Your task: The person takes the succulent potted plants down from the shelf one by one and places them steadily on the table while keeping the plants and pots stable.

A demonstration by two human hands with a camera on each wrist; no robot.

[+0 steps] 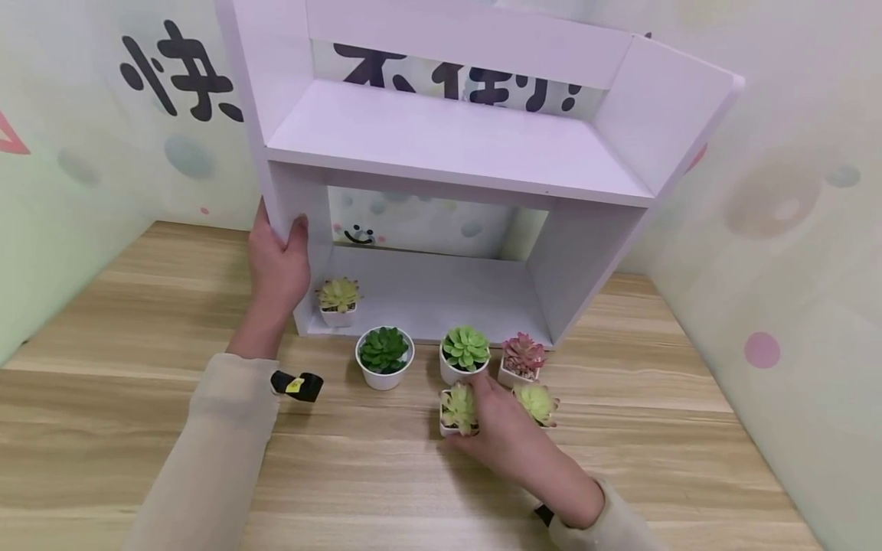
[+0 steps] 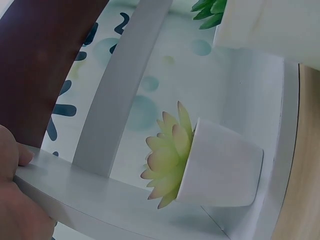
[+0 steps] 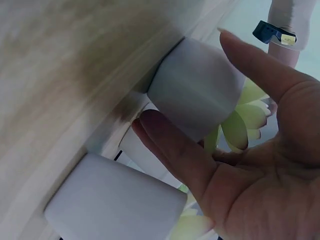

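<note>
My left hand grips the left side panel of a white two-tier shelf, thumb on the inner face. Just inside that panel, a yellow-green potted succulent stands on the shelf's bottom board; the left wrist view shows its white pot close up. In front of the shelf, my right hand holds a pale green potted succulent between thumb and fingers. The right wrist view shows its white pot low at the wooden table, with the thumb on one side and fingers on the other.
Along the shelf's front edge stand a dark green succulent, a bright green one and a reddish one. Another yellow-green succulent sits beside my right hand, partly hidden. Patterned walls border the table.
</note>
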